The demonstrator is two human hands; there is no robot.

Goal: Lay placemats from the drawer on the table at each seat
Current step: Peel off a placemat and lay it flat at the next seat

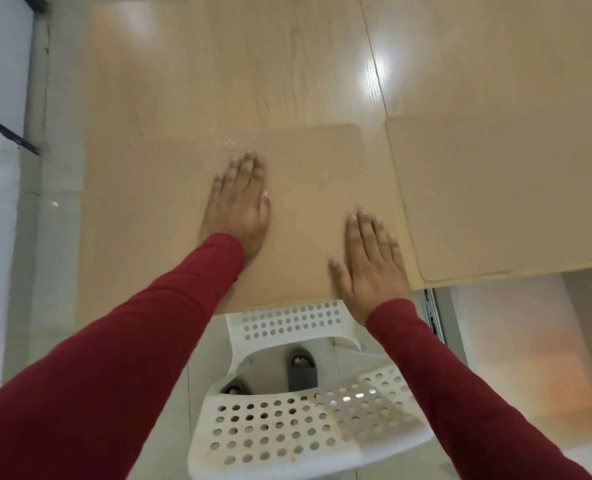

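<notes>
A tan placemat lies flat on the light wooden table, along the near edge in front of a white chair. My left hand rests palm down on the mat's middle, fingers spread a little. My right hand lies flat on the mat's near right corner, at the table's edge. Neither hand grips anything. A second tan placemat lies to the right, apart from the first, at the neighbouring seat.
A white perforated plastic chair stands pushed close under the near table edge, with my feet in grey slippers behind it. A window frame and wall run along the left. A table seam runs away from me.
</notes>
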